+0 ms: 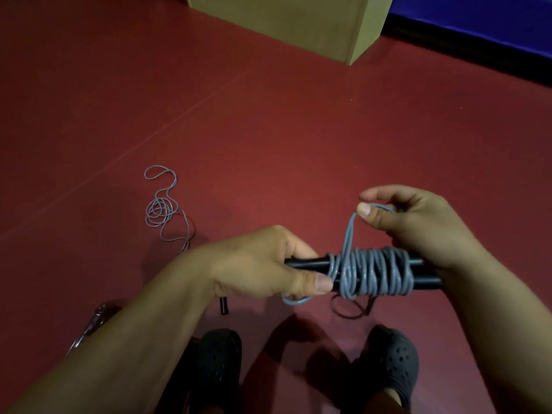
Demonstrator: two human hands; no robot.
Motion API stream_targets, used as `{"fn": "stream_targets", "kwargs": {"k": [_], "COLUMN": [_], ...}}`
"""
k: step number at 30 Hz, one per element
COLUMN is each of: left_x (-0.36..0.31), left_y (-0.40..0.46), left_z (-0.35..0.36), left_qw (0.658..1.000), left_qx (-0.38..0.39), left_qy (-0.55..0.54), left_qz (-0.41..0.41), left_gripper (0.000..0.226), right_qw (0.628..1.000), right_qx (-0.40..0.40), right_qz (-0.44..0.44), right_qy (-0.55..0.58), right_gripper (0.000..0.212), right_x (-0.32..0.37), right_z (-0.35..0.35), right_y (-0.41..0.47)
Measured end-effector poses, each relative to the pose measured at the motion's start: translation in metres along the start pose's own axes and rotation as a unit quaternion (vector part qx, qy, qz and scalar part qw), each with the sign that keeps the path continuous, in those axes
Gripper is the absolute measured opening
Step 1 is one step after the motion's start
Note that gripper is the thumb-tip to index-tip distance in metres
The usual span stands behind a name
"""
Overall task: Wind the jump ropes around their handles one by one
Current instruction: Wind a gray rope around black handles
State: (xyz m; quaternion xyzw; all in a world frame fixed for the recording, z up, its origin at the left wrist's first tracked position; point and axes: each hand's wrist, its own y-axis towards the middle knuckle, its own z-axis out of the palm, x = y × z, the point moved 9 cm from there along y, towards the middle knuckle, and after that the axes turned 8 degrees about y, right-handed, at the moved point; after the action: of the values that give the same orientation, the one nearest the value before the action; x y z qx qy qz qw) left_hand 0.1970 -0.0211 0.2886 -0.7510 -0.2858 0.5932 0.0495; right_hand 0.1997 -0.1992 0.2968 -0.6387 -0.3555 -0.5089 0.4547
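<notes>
Left hand point(268, 264) clamps black handles point(310, 261), long axis left-right. Right hand point(418, 222), above wound grey rope point(376, 273), pinches final loop, nearer free end.

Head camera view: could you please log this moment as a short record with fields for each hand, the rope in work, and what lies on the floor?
left hand: left hand grips the pair of black cylindrical handles at their left end
right hand: right hand pinches a loop of the grey plastic jump rope
rope state: many turns wound round both handles; a small loop hangs below the left hand
floor: loose grey coiled rope on the dark red floor
background: tan box
</notes>
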Motion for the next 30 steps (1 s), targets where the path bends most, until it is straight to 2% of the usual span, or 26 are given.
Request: {"fn": "stream_targets", "kwargs": {"k": [2, 5, 7, 10, 13, 15, 18, 22, 26, 30], "left_x": [-0.010, -0.018, -0.020, -0.015, -0.005, 0.004, 0.013, 0.021, 0.030, 0.030], "left_y": [-0.001, -0.001, 0.001, 0.005, 0.008, 0.007, 0.004, -0.003, -0.005, -0.006], "left_z": [-0.003, -0.010, -0.014, -0.022, -0.033, -0.039, -0.046, -0.053, -0.055, -0.053], "left_qw": [0.998, 0.990, 0.984, 0.971, 0.960, 0.955, 0.947, 0.925, 0.911, 0.907], "left_qx": [-0.008, -0.042, -0.068, -0.131, -0.208, -0.257, -0.314, -0.354, -0.367, -0.365], "left_qy": [-0.040, -0.099, -0.137, -0.177, -0.177, -0.145, -0.057, 0.099, 0.136, 0.155], "left_qz": [0.046, 0.086, 0.095, 0.096, 0.064, 0.019, -0.031, -0.090, -0.134, -0.142], "left_gripper": [0.029, 0.024, 0.022, 0.022, 0.029, 0.027, 0.036, 0.041, 0.043, 0.042], "right_qw": [0.996, 0.994, 0.995, 0.997, 0.986, 0.974, 0.950, 0.940, 0.940, 0.947], "right_qx": [0.030, 0.075, 0.073, 0.018, 0.029, 0.063, 0.110, 0.133, 0.140, 0.125], "right_qz": [0.039, -0.020, -0.062, -0.058, -0.060, -0.063, -0.071, -0.067, -0.050, -0.006], "right_qy": [0.072, 0.071, 0.032, -0.054, -0.155, -0.209, -0.284, -0.306, -0.306, -0.295], "right_gripper": [0.017, 0.007, 0.014, 0.039, 0.028, 0.024, 0.020, 0.025, 0.034, 0.048], "right_x": [-0.005, 0.003, 0.010, 0.006, -0.001, -0.006, -0.012, -0.013, -0.012, -0.013], "right_z": [0.004, 0.010, 0.013, 0.012, 0.021, 0.031, 0.047, 0.058, 0.062, 0.058], "right_y": [-0.001, -0.004, -0.008, -0.006, -0.005, -0.007, -0.011, -0.017, -0.020, -0.020]}}
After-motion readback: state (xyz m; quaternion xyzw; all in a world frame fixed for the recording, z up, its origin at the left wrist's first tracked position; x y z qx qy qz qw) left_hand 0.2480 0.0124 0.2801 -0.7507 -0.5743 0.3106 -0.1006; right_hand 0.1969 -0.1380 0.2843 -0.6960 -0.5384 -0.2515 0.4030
